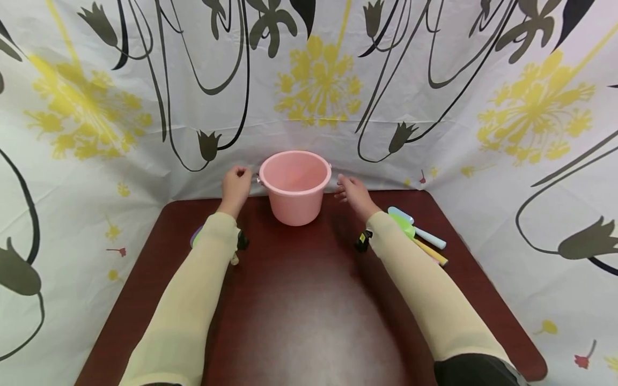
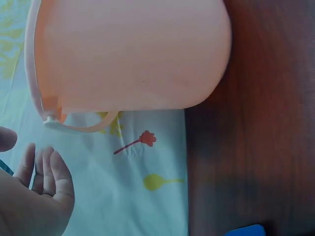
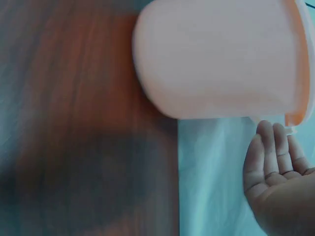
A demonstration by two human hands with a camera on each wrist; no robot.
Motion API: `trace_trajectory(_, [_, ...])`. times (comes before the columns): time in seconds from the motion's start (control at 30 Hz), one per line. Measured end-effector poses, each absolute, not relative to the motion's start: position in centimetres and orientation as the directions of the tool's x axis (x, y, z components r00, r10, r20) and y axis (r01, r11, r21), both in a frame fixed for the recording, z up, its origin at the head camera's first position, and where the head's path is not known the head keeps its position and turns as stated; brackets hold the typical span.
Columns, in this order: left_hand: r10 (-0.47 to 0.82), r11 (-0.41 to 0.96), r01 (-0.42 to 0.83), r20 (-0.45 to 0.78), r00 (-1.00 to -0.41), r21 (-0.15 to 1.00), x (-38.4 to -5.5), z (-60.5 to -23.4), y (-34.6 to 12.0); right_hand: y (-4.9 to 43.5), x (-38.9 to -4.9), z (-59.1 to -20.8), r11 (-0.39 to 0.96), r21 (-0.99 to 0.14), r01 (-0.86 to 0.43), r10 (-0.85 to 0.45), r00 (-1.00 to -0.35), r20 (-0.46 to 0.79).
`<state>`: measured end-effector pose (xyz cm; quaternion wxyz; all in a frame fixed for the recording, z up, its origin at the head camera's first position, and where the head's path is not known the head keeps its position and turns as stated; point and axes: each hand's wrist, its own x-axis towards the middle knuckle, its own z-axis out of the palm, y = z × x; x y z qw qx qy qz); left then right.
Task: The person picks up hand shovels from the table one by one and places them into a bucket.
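A pink plastic bucket (image 1: 296,208) stands upright at the back of the dark red table, its mouth facing up. On its left side, my left hand (image 1: 235,186) is held near the rim with fingers loosely bent and nothing in them. The left wrist view shows the thumb apart from the fingers, just off the bucket's handle (image 2: 93,129), which hangs from a white peg at the rim. To the bucket's right is my right hand (image 1: 354,194), palm turned toward it. In the right wrist view its fingertips (image 3: 265,129) come up close to the rim.
Toy shovels lie on the table at right, a light blue one (image 1: 429,238) and a green one (image 1: 404,225), partly behind the right sleeve. A purple and green item (image 1: 195,236) shows behind the left sleeve. Flower-printed white cloth (image 1: 309,80) surrounds the table.
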<state>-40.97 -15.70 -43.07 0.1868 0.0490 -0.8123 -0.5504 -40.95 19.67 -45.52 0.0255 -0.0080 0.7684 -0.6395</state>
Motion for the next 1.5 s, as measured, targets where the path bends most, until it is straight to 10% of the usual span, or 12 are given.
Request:
trace_trajectory(1.07, [-0.14,0.384,-0.084,-0.032,-0.99,0.919,-50.7,-43.3,-16.5,16.7,-44.5,-42.8,0.027,-0.988,0.15,-0.104,-0.983,-0.152])
trace_trajectory(1.5, [-0.092,0.373,-0.044,-0.01,-0.996,0.927,-46.6,-41.0,-15.4,16.3,-44.7,-42.7,-0.04,-0.986,0.163,-0.083,-0.984,-0.159])
